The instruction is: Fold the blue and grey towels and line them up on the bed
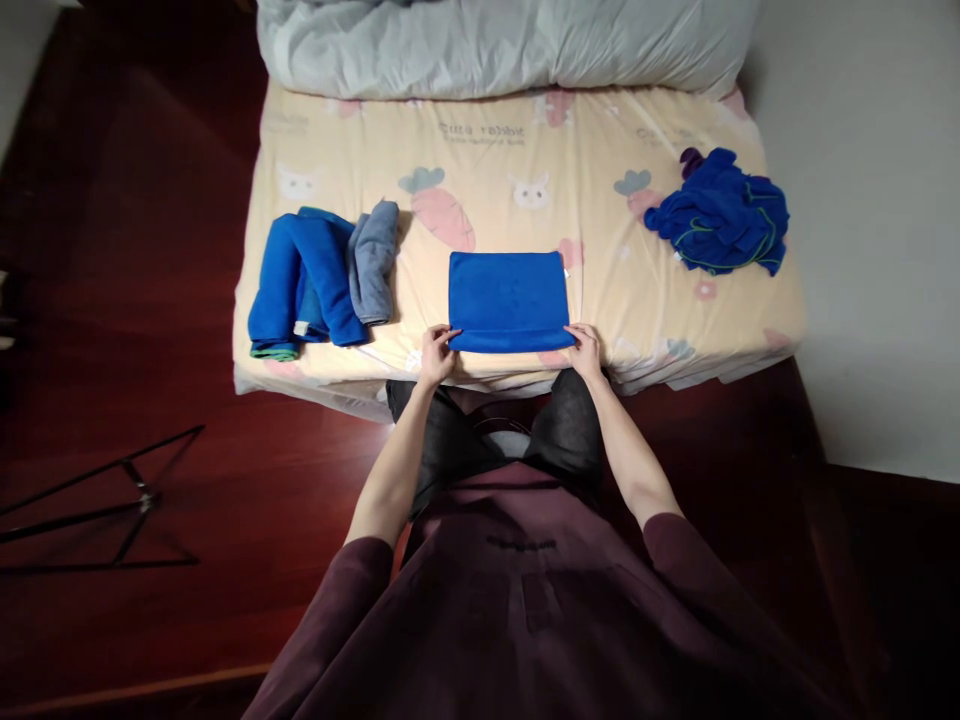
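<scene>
A blue towel point(506, 290) lies flat as a rectangle on the bed, its near edge turned over in a narrow strip. My left hand point(438, 354) pinches the left end of that strip between thumb and fingers. At the right end, my right hand point(585, 350) grips the same strip in a like way. To the left lie rolled blue towels point(307, 275) with some green edging, and a rolled grey towel point(373, 262) rests against them. A crumpled pile of blue cloths point(724, 215) with green edging sits at the right.
The bed point(510, 150) has a yellow sheet printed with carrots and rabbits. A pale quilt point(510, 45) is bunched along its far side. Black tripod legs point(142, 500) stand on the dark red floor at left. A white wall point(877, 250) rises on the right.
</scene>
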